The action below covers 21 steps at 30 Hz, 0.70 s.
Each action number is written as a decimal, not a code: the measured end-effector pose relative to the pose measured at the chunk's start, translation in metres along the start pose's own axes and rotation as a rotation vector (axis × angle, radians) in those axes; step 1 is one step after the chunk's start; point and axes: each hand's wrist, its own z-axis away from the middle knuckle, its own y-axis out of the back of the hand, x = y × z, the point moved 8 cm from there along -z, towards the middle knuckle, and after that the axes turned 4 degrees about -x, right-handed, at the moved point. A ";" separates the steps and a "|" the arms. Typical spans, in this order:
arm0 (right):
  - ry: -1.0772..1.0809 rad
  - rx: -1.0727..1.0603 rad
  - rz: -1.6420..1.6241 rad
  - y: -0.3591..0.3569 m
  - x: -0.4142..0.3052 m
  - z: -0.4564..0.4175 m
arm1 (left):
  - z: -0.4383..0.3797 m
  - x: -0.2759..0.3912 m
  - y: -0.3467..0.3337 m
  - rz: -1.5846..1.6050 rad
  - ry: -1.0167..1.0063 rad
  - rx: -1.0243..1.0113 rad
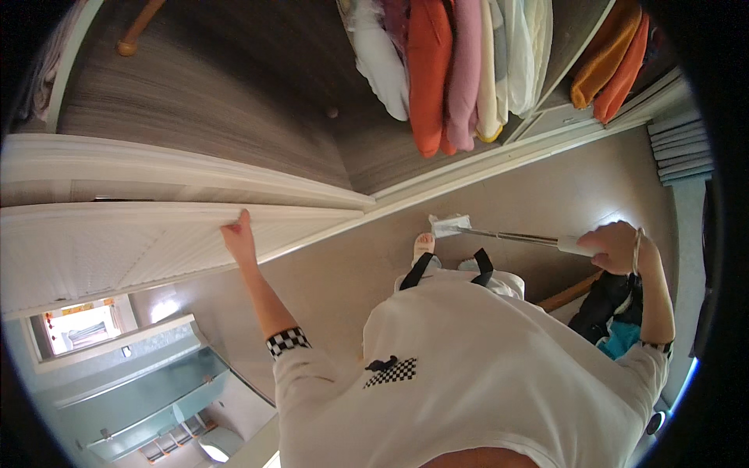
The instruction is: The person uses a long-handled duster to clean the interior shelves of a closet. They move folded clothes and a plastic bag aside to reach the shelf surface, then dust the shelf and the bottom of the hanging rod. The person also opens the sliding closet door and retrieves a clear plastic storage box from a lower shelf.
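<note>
My left hand rests at the edge of a white sliding wardrobe door, fingers curled against it. On the right, my right hand is closed around the white grip of a long-handled floor mop with a metal pole. Its flat head, wrapped in a white cloth, lies on the floor just beside my slippered foot. Beyond the door stands an open wardrobe compartment with white, red, pink and cream garments hanging at its right side.
Orange garments hang in a further compartment. The wardrobe's bottom track crosses the floor. Near my right arm lie black and teal fabrics by a wooden bar. A grey curtain hangs at right; a glass-panelled area is at lower left.
</note>
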 end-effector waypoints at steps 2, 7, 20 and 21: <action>0.101 0.050 0.046 0.023 -0.023 -0.018 | 0.008 0.015 -0.007 -0.010 0.028 -0.079; 0.097 0.053 0.063 0.048 -0.045 -0.037 | 0.016 0.048 -0.015 -0.177 -0.100 -0.382; -0.206 0.209 -0.699 0.019 -0.001 0.034 | 0.056 0.200 -0.105 -1.064 -1.093 -0.680; -0.200 0.243 -0.736 0.010 0.010 0.037 | 0.050 0.181 -0.119 -1.343 -1.043 -0.725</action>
